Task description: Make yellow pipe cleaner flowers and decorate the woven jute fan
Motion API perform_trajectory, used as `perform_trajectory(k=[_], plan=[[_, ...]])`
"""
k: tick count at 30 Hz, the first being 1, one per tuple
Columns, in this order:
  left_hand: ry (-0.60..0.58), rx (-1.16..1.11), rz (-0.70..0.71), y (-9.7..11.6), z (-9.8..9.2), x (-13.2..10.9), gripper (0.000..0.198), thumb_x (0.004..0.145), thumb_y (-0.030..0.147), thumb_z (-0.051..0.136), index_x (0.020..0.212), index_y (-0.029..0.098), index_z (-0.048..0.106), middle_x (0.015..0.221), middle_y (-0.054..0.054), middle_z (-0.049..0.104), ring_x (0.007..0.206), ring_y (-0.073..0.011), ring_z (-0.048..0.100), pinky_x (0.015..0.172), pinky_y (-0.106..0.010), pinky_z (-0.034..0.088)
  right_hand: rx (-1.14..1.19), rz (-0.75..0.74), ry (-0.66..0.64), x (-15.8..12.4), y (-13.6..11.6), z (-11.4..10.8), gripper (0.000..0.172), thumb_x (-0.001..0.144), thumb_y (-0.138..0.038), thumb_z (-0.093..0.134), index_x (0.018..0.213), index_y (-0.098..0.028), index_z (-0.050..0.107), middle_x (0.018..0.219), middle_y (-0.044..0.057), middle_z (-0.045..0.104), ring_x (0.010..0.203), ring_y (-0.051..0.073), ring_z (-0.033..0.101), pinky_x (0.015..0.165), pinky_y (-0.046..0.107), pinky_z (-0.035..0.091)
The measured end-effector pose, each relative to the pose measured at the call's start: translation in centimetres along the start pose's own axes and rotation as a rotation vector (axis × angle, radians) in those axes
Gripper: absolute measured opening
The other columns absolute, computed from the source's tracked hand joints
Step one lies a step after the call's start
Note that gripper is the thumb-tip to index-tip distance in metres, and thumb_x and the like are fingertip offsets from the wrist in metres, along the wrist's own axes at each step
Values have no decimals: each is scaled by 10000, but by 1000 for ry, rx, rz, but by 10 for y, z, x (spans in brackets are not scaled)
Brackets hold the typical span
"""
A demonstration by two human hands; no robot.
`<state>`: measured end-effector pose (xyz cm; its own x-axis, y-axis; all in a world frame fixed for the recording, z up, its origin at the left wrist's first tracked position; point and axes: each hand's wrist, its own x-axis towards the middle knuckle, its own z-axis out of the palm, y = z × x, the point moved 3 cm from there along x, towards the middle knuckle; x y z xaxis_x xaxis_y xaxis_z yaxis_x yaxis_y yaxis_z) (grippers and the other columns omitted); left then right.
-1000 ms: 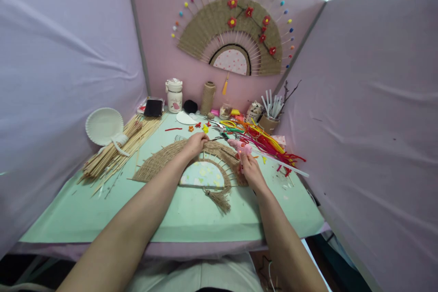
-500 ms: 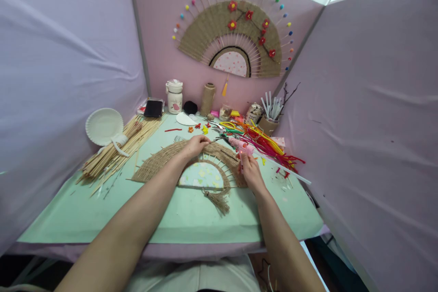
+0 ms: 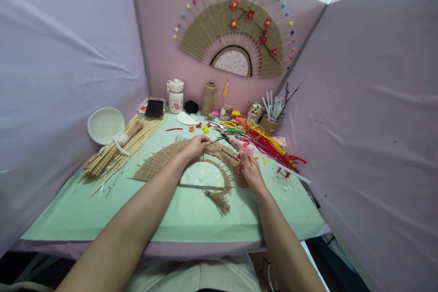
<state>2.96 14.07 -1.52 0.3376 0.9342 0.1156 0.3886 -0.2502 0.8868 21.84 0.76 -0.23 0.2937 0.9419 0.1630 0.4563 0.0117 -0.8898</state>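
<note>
My left hand [image 3: 197, 145] is closed in a pinch on a thin dark twig [image 3: 217, 139], over the upper edge of a twine-wrapped fan [image 3: 156, 163]. My right hand [image 3: 251, 169] is wrapped round a pink hot glue gun [image 3: 242, 146], whose nozzle points left toward the twig. A white glue stick [image 3: 287, 171] runs out of the gun's back to the right. The fan lies flat, with a pale floral half-round panel [image 3: 201, 174] at its base and a twine tassel [image 3: 219, 201] below. Another dark twig lies on the fan's right part.
Bamboo sticks [image 3: 112, 153] and a white paper plate [image 3: 106, 126] are on the left. Colourful pipe cleaners [image 3: 267, 139] lie right, near a pot of glue sticks [image 3: 269, 124]. A twine spool [image 3: 208, 99] and white jar [image 3: 175, 96] stand behind. A finished fan [image 3: 205, 27] hangs on the wall.
The whole view has shifted very slightly. Both hands keep their hold on the twig and the glue gun, with almost no movement.
</note>
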Motion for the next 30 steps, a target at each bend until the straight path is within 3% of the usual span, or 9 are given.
perform_trajectory(k=[15, 23, 30], plan=[[1, -2, 7, 0, 0, 0, 185, 726, 199, 531, 816, 107, 664, 771, -53, 660, 755, -170, 577, 761, -297, 437, -50, -20, 7, 4, 11, 1, 459, 862, -588, 314, 750, -206, 543, 525, -2, 546, 568, 183, 535, 585, 306, 392], [15, -4, 10, 0, 0, -1, 176, 721, 187, 536, 810, 107, 665, 776, -54, 665, 759, -172, 582, 765, -300, 440, -15, -21, -1, 3, 9, 2, 442, 853, -592, 329, 745, -207, 515, 503, -15, 529, 503, 165, 506, 560, 299, 385], [27, -23, -13, -2, 0, 0, 179, 721, 202, 540, 812, 114, 666, 797, -56, 676, 768, -174, 591, 765, -301, 450, 15, -14, -30, 1, 8, 4, 475, 830, -626, 343, 823, -199, 551, 491, -14, 522, 495, 176, 507, 538, 306, 391]])
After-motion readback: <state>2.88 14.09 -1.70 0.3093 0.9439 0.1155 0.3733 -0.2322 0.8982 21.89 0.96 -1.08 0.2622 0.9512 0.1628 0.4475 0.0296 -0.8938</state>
